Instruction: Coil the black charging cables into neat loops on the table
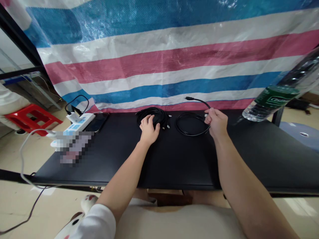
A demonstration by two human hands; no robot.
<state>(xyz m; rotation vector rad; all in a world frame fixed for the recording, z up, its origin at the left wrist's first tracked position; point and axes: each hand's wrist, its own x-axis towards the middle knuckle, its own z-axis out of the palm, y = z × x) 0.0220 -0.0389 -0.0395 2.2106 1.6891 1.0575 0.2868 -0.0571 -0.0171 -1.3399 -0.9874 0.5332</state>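
My right hand [217, 122] is closed around a black cable [191, 134], whose loop rests on the black table [184, 162]. One connector end [189, 98] of it sticks out up and to the left of the hand. To the left, a thicker bundle of coiled black cables [163, 117] lies near the back edge, with several light-tipped ends at its right side. Over the front of that bundle my left hand [149, 130] rests with its fingers spread, touching the coil without gripping it.
A striped woven sheet [159, 66] hangs behind the table. On the left are a white power strip [86, 120], a phone [98, 122] and a pixelated item [76, 147]. A large water bottle [270, 99] stands at the back right. Beyond the left edge sits a red stool [32, 116].
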